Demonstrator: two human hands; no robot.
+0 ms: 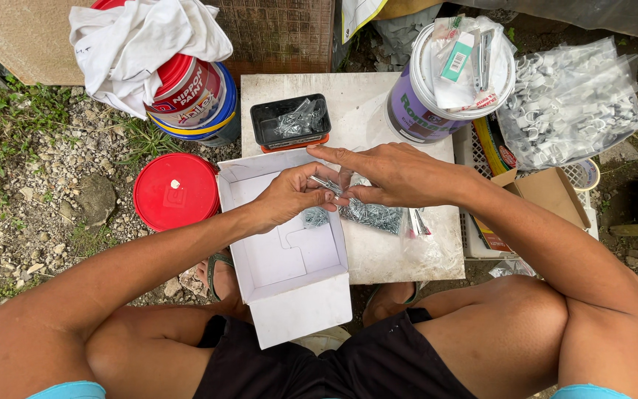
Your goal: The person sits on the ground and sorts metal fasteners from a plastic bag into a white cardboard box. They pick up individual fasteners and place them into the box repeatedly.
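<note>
We are outdoors on gravel ground (46, 199) with grass at ten o'clock, looking down on a pale slab worktop (367, 103). On it at twelve o'clock sits a black tray (291, 122) of metal pieces; a purple and white bucket (407, 111) stands at one o'clock, a clear bag of white clips (577, 103) at two, and a red lid (175, 191) lies on the gravel at nine. An open white box (282, 258) rests across the worktop's near edge. Our left hand (289, 196) and right hand (396, 174) meet at the centre, fingers pinched together on a few small metal screws (328, 185), just above a clear bag of screws (371, 214) lying on the worktop.
</note>
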